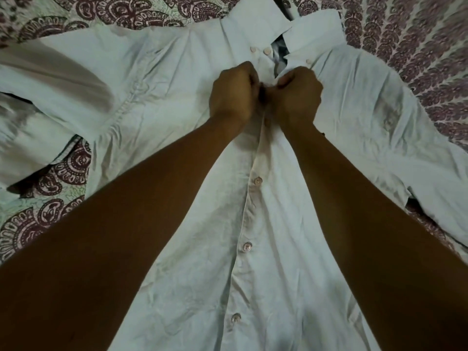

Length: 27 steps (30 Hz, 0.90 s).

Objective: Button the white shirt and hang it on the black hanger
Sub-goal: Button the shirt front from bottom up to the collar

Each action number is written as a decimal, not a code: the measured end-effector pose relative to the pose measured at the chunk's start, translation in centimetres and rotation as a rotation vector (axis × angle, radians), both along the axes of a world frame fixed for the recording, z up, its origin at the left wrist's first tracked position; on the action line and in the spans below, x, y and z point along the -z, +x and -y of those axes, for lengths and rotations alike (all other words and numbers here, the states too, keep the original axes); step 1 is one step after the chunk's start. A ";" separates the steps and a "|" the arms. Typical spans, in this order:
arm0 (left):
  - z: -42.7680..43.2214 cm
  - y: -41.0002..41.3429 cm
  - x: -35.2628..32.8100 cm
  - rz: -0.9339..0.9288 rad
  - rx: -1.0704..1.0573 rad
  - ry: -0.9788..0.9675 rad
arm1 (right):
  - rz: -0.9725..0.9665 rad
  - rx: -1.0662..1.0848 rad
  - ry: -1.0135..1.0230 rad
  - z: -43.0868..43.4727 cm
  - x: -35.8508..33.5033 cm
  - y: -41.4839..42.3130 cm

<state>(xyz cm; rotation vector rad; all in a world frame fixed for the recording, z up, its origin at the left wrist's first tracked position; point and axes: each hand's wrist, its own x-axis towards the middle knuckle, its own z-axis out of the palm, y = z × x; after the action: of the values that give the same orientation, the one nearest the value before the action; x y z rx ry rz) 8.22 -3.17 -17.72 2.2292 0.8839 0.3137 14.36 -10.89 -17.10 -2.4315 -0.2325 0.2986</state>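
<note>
My left hand (233, 93) and right hand (297, 96), fingers curled, pinch the placket edges of the white cotton shirt (164, 72) spread on a maroon-patterned bedspread (405, 46), bare at 2 o'clock; three pale round buttons (247, 247) sit fastened toward 6 o'clock.

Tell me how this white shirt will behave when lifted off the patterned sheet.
Probably floppy: the shirt lies creased, its sleeve folded over. Likely light, as thin cloth. The collar, unbuttoned, may sag open when raised.
</note>
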 end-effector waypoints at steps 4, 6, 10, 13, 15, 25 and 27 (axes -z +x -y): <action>-0.5 0.3 -0.1 -0.037 0.105 0.101 | 0.023 0.079 0.021 0.2 0.6 0.3; -0.5 0.8 -0.1 -0.068 0.147 0.156 | -0.136 0.190 0.175 0.7 0.8 0.5; -0.1 1.4 -0.1 -0.070 0.148 0.241 | -0.530 0.429 0.614 2.0 0.2 0.4; 0.1 1.6 -0.4 -0.051 0.140 0.186 | -0.631 0.499 0.846 2.3 -0.5 0.1; 0.2 1.9 -0.8 -0.041 0.117 0.086 | -0.653 0.515 0.929 2.3 -0.6 0.0; -0.6 2.8 -1.2 -0.065 0.060 -0.469 | -0.725 0.498 0.975 2.2 -0.1 0.2; -0.6 2.9 -1.2 -0.063 0.071 -0.464 | -0.706 0.500 0.966 2.0 0.2 0.2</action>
<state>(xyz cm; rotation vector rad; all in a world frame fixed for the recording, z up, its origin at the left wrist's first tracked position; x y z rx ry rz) 11.12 -2.54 -16.53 1.8401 0.8119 -0.0001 14.53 -12.87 -17.25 -1.2614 0.4482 0.6129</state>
